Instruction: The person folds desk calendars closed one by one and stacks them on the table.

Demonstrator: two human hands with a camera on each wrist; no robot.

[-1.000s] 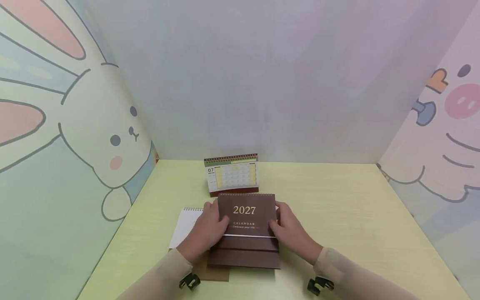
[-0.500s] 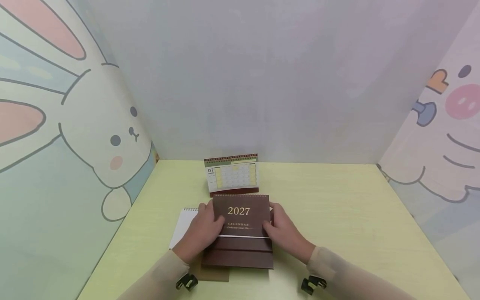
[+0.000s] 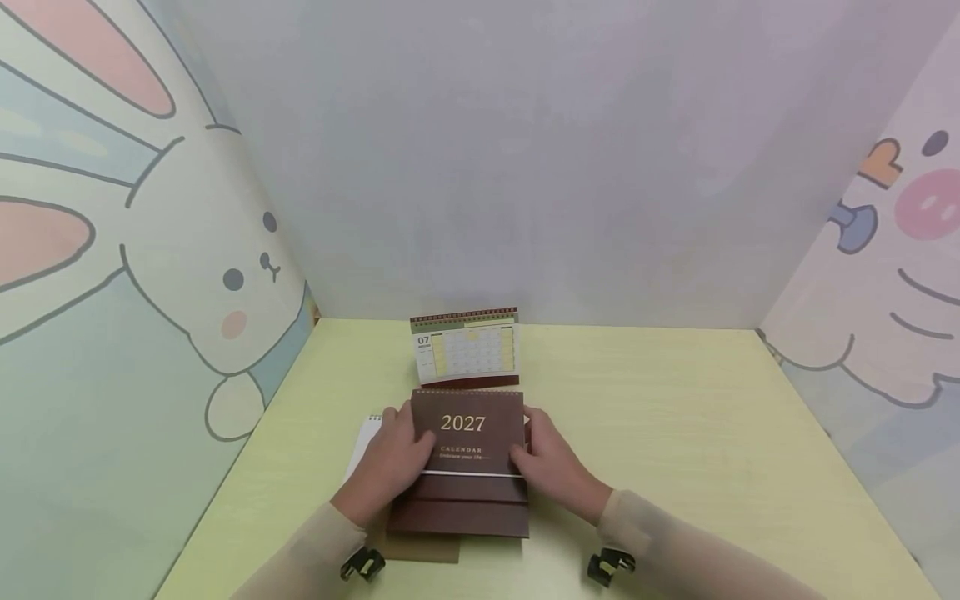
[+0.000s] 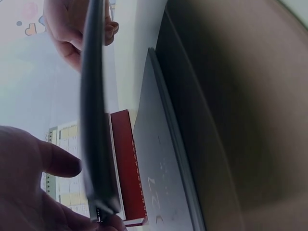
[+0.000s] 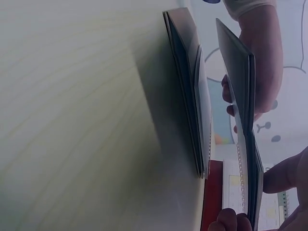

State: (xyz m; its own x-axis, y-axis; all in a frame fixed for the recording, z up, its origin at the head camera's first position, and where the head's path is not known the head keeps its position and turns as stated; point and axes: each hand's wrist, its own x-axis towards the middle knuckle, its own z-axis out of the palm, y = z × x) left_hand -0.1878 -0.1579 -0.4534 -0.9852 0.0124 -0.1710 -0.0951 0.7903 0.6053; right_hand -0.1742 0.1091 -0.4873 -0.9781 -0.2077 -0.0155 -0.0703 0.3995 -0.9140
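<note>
A: Far left?
B: White spiral pad [image 3: 362, 446], flat on the table [image 3: 645, 417] side, partly under the arm in the head view.
A: Next?
B: Left hand [image 3: 386, 462]. Pinching, thumb on the front face, fingers round behind the edge. Then a kraft board [image 3: 420, 548], sticking out at the near side, below the held piece.
A: Held piece?
B: Brown 2027 calendar [image 3: 467, 462], between the two hands. Cover up, flaps toward the person. Both wrist views show it held clear of the pad and board, with a gap under it.
A: Axis?
B: Cover's long side runs left-right, hand to hand. Key relation, I'd say: it sits above and a bit right of the pad, so the left hand is the nearer one to it.
A: Behind?
B: Standing calendar [image 3: 472, 352], month 07, upright just past the spiral edge. Can't tell if they touch.
A: Right side?
B: Right hand [image 3: 558, 462], same pinch, thumb on the cover. Bare table beyond.
</note>
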